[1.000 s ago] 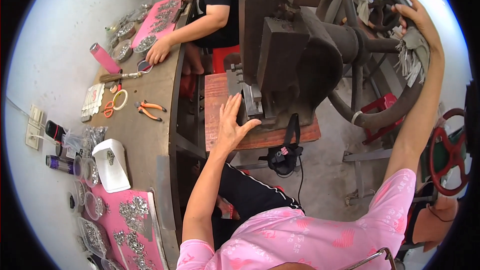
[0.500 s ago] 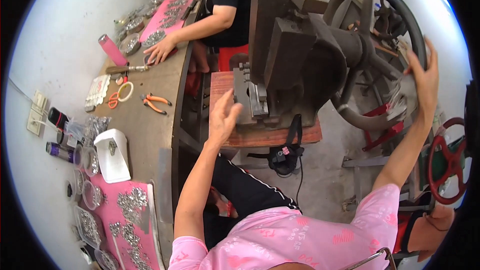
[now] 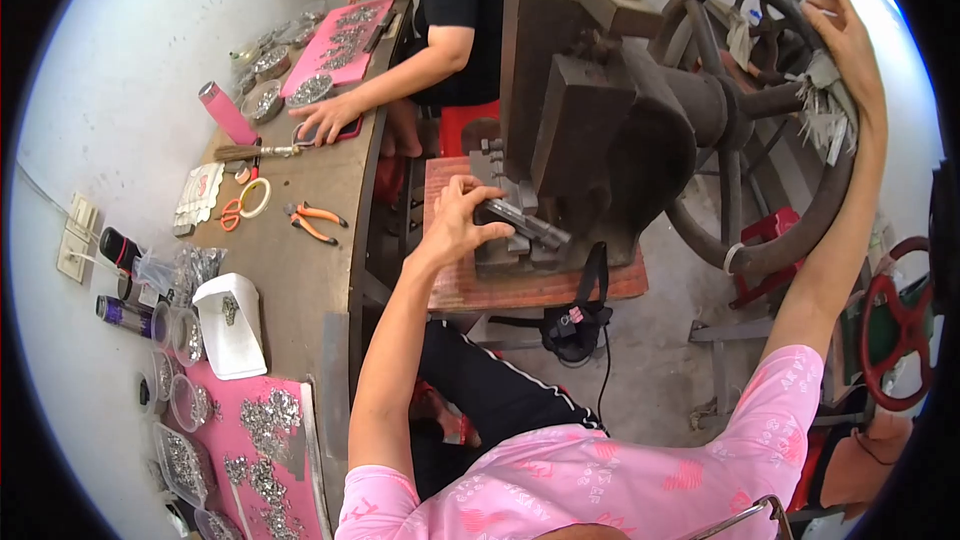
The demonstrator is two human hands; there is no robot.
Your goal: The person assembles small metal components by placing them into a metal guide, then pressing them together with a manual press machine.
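Note:
A dark hand-wheel press [image 3: 585, 130] stands in front of me on a reddish board. My left hand [image 3: 460, 225] is closed around the near end of a grey metal die block [image 3: 535, 224], tilted over the press bed [image 3: 505, 265]. Whether the block's underside touches the bed I cannot tell. My right hand [image 3: 848, 52] is raised at the far right of the large wheel [image 3: 712, 230], fingers extended and apart. Its palm side lies by the rim, just above a frayed grey rag [image 3: 826, 105] tied there. The fingers do not wrap the rim.
On the left bench [image 3: 285, 275] lie orange-handled pliers [image 3: 318, 220], scissors [image 3: 231, 212], a brush [image 3: 255, 151], a white tub [image 3: 228, 325] and pink mats with small metal parts. A co-worker [image 3: 450, 40] sits beyond. A black strapped device [image 3: 577, 332] hangs below the press; a red wheel [image 3: 893, 340] stands right.
My left hand has closed on the die block and lifted or tilted it off its earlier seat. The wheel has turned, carrying its rag upward; my right hand has risen with it.

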